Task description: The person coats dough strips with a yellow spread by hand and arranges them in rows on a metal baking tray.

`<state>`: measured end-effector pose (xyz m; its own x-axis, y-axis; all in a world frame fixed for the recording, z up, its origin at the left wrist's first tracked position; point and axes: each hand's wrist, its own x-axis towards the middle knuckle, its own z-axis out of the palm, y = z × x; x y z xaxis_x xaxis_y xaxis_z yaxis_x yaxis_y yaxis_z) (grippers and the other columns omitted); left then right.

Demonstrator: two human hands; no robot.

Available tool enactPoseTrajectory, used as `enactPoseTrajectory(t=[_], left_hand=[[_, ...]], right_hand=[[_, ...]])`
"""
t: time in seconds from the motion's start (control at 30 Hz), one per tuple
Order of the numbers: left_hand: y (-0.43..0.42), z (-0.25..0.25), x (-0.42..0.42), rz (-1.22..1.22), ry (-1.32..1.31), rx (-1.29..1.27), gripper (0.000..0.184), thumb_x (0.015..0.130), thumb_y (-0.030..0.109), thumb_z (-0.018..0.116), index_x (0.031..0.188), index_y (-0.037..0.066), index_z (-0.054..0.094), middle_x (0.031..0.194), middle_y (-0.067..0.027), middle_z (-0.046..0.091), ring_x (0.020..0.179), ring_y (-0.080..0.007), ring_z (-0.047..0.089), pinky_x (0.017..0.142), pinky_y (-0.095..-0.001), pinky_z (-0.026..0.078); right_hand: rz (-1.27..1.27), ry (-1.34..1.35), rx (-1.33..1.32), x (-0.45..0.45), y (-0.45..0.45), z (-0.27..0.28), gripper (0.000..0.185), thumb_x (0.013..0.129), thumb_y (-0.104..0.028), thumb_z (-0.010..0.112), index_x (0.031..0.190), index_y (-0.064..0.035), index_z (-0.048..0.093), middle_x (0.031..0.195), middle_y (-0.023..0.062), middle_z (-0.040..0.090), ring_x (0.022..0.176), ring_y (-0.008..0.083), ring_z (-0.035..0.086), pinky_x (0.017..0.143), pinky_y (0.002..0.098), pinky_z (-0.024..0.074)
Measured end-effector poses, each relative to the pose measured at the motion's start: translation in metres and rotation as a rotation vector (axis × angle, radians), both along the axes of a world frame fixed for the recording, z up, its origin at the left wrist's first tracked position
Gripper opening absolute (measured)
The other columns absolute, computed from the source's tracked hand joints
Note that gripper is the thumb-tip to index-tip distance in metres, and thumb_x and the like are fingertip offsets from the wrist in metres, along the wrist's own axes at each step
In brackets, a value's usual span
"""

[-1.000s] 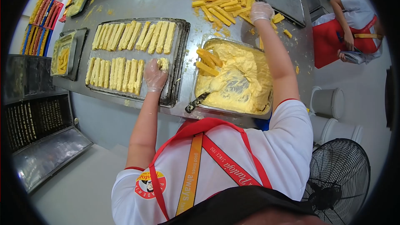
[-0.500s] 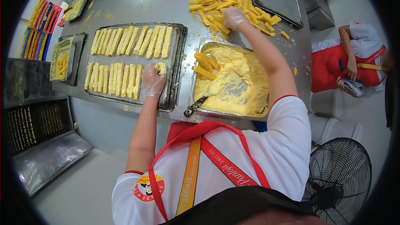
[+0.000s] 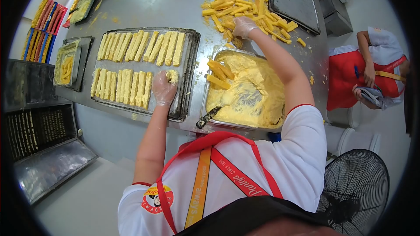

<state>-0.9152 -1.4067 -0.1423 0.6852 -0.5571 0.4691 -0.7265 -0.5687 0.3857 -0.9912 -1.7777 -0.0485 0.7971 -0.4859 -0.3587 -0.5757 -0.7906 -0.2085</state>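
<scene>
My gloved left hand (image 3: 164,88) is closed around a cream-coated stick (image 3: 173,77), one lumpy end showing past the fingers, over the right part of a lined baking tray (image 3: 189,74). Two rows of coated sticks (image 3: 131,46) lie on that tray. My gloved right hand (image 3: 245,27) reaches to the near edge of a loose pile of yellow bread-like sticks (image 3: 225,4). Its fingers are curled down, and whatever they grip is hidden. Between me and the pile stands a metal pan of yellow cream (image 3: 258,91), with several plain sticks (image 3: 218,75) at its left side and a black-handled spreading tool (image 3: 208,117) at the front-left corner.
A dark baking tray (image 3: 293,2) lies at the back right. On the left are a small pan (image 3: 66,67) with sticks and a cream-smeared tray (image 3: 86,4). A co-worker in a red apron (image 3: 350,76) stands at right, near a floor fan (image 3: 354,192).
My right hand has drawn slightly toward me along the pile's near edge, fingers curled. My left hand stays on the coated stick at the tray. The view has shifted a little.
</scene>
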Motion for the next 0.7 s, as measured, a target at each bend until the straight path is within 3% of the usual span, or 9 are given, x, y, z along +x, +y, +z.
enactPoseTrajectory(t=[0.13, 0.2, 0.27, 0.33, 0.4, 0.47, 0.53, 0.7], left_hand=[[0.001, -0.001, 0.002, -0.021, 0.097, 0.034, 0.023, 0.067, 0.009, 0.066, 0.085, 0.004, 0.052, 0.077, -0.0173, 0.054, 0.076, -0.0397, 0.054, 0.067, -0.0484, 0.043], [-0.001, 0.002, 0.001, -0.025, 0.110, 0.029, 0.022, 0.066, 0.007, 0.065, 0.083, 0.003, 0.051, 0.076, -0.0172, 0.053, 0.075, -0.0397, 0.053, 0.067, -0.0485, 0.043], [-0.001, 0.001, 0.002, -0.027, 0.102, 0.018, 0.020, 0.066, 0.007, 0.064, 0.081, 0.003, 0.051, 0.075, -0.0171, 0.052, 0.073, -0.0396, 0.053, 0.066, -0.0485, 0.042], [0.000, -0.002, 0.003, -0.030, 0.080, -0.004, 0.019, 0.066, 0.006, 0.063, 0.079, 0.004, 0.050, 0.073, -0.0168, 0.052, 0.072, -0.0395, 0.052, 0.065, -0.0487, 0.042], [-0.003, 0.006, -0.001, -0.037, 0.090, -0.037, 0.018, 0.067, 0.008, 0.064, 0.078, 0.004, 0.050, 0.072, -0.0164, 0.051, 0.071, -0.0392, 0.052, 0.063, -0.0485, 0.041], [-0.001, 0.007, 0.002, -0.063, 0.092, -0.058, 0.018, 0.068, 0.009, 0.065, 0.078, 0.005, 0.050, 0.072, -0.0164, 0.051, 0.070, -0.0390, 0.052, 0.063, -0.0481, 0.041], [-0.003, 0.014, -0.001, -0.038, 0.066, -0.031, 0.018, 0.069, 0.011, 0.066, 0.079, 0.005, 0.052, 0.073, -0.0164, 0.053, 0.071, -0.0385, 0.053, 0.063, -0.0478, 0.041], [0.000, 0.009, 0.002, -0.047, 0.117, -0.002, 0.018, 0.069, 0.011, 0.066, 0.082, 0.006, 0.054, 0.075, -0.0160, 0.053, 0.072, -0.0379, 0.053, 0.065, -0.0481, 0.042]], right_hand=[[0.117, 0.045, -0.209, 0.016, -0.030, -0.005, 0.039, 0.071, -0.025, 0.061, 0.104, -0.0042, 0.066, 0.103, 0.0217, 0.067, 0.101, 0.0366, 0.063, 0.085, 0.0419, 0.0510], [0.014, -0.133, -0.146, 0.024, -0.050, 0.012, 0.040, 0.071, -0.028, 0.060, 0.104, -0.0050, 0.067, 0.108, 0.0227, 0.065, 0.105, 0.0362, 0.061, 0.087, 0.0424, 0.0500], [-0.149, -0.200, -0.095, 0.040, -0.059, 0.041, 0.038, 0.075, -0.023, 0.060, 0.108, -0.0048, 0.066, 0.111, 0.0227, 0.064, 0.108, 0.0373, 0.059, 0.090, 0.0427, 0.0485], [-0.009, -0.203, -0.277, 0.074, -0.109, 0.009, 0.039, 0.079, -0.018, 0.059, 0.116, -0.0056, 0.062, 0.113, 0.0216, 0.063, 0.109, 0.0381, 0.058, 0.093, 0.0430, 0.0475], [-0.027, -0.277, -0.298, 0.094, -0.119, 0.000, 0.042, 0.083, -0.014, 0.057, 0.124, -0.0072, 0.057, 0.116, 0.0201, 0.063, 0.111, 0.0377, 0.058, 0.096, 0.0435, 0.0467], [-0.199, -0.419, -0.149, 0.103, -0.097, 0.017, 0.047, 0.085, -0.011, 0.056, 0.132, -0.0095, 0.051, 0.119, 0.0184, 0.062, 0.115, 0.0362, 0.057, 0.098, 0.0441, 0.0462], [-0.276, -0.529, -0.119, 0.121, -0.125, -0.029, 0.048, 0.087, -0.012, 0.054, 0.134, -0.0095, 0.048, 0.122, 0.0182, 0.061, 0.117, 0.0347, 0.056, 0.099, 0.0448, 0.0455], [-0.313, -0.260, -0.242, 0.116, -0.118, -0.028, 0.044, 0.090, -0.017, 0.048, 0.134, -0.0103, 0.050, 0.129, 0.0182, 0.058, 0.120, 0.0332, 0.055, 0.099, 0.0447, 0.0450]])
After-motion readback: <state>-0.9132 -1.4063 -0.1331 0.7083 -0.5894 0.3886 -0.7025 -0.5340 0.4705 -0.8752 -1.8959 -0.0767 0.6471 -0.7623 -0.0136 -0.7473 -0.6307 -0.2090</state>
